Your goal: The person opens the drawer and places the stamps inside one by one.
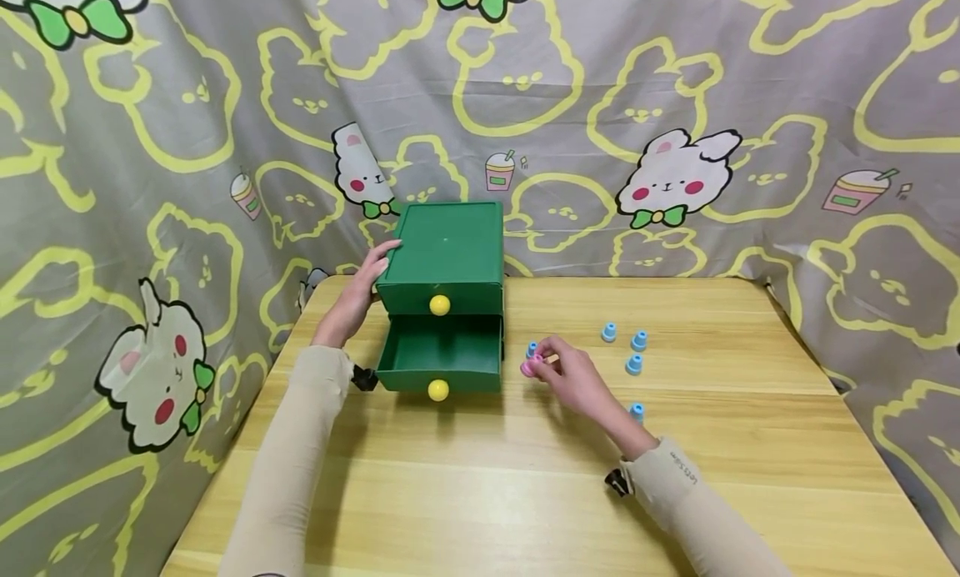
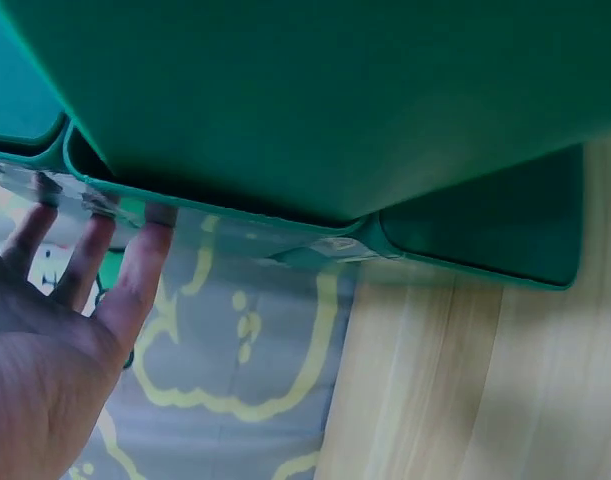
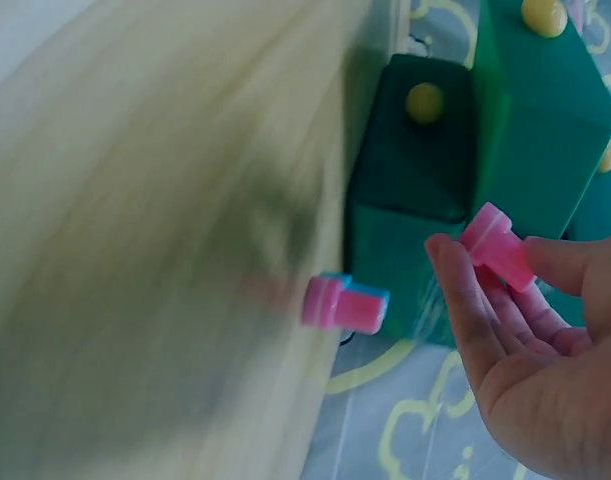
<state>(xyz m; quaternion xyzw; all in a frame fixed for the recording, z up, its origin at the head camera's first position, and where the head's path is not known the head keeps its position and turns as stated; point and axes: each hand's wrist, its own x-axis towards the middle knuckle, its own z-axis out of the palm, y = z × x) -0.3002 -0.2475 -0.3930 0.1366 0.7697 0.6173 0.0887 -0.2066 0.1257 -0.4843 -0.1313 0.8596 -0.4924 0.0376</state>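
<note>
A green two-drawer cabinet (image 1: 450,243) with yellow knobs stands on the table, its lower drawer (image 1: 438,381) pulled out. My left hand (image 1: 358,298) rests against the cabinet's left side; in the left wrist view the fingers (image 2: 140,270) are extended, tips touching that side. Right of the drawer, my right hand (image 1: 573,381) pinches a small pink plastic peg with a wide base (image 3: 497,248) between thumb and fingers. Another pink peg (image 3: 343,305) stands on the table below the hand, overlapping a blue peg (image 1: 532,349) behind it.
Several similar blue pegs (image 1: 633,363) stand on the wooden table (image 1: 465,494) to the right, one partly hidden by my right wrist. A grey patterned cloth (image 1: 540,85) hangs behind the table and along its left.
</note>
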